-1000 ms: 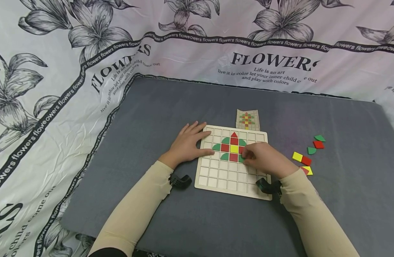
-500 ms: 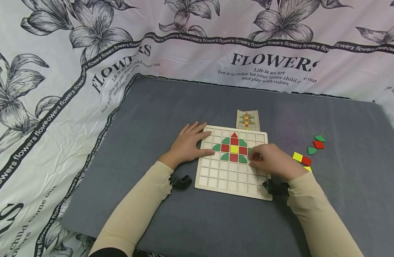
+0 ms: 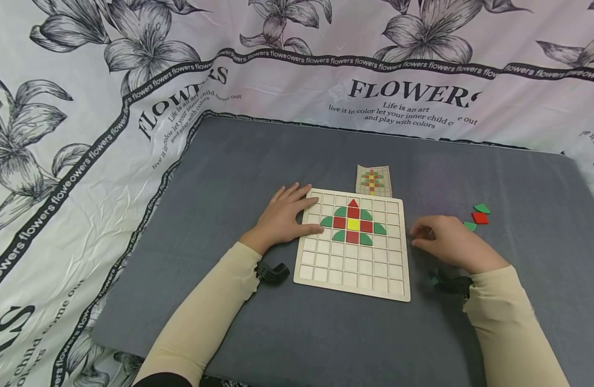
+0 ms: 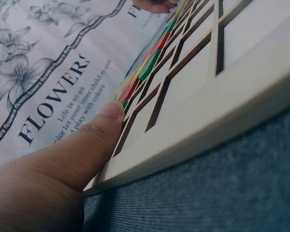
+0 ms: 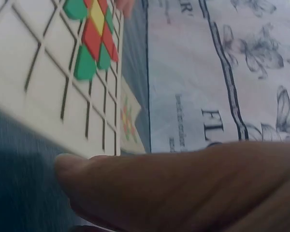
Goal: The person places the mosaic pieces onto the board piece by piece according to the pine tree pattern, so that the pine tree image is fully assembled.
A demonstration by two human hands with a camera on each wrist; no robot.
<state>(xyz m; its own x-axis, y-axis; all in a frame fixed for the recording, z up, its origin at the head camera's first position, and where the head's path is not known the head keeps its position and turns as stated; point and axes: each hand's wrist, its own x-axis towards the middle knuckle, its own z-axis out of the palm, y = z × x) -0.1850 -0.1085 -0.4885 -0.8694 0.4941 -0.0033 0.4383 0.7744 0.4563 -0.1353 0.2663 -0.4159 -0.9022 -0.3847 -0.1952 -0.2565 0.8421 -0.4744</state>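
A wooden grid board (image 3: pixel 350 288) lies on the table. In its upper half, red squares, a yellow square (image 3: pixel 353 224), green quarter-circle tiles (image 3: pixel 379 228) and a red triangle (image 3: pixel 353 203) form a tree-like pattern. My left hand (image 3: pixel 282 217) rests on the board's left edge, fingers spread; the left wrist view shows its thumb (image 4: pixel 87 145) at the rim. Just right of the board, above the table, is my right hand (image 3: pixel 449 242), fingers loosely curled and nothing visible between them. In the right wrist view its thumb (image 5: pixel 135 188) appears beside the board's edge.
A small pattern card (image 3: pixel 372 181) lies against the board's far edge. Beyond my right hand sit a loose green tile (image 3: pixel 482 208), a red one (image 3: pixel 480 218) and a partly covered green one (image 3: pixel 470 226). The right hand hides other tiles. A flower-printed cloth (image 3: pixel 287 86) borders the table.
My right hand has moved right, off the board, leaving a green quarter-circle tile at the pattern's right side. It now covers the loose yellow and red tiles. The left hand stays put.
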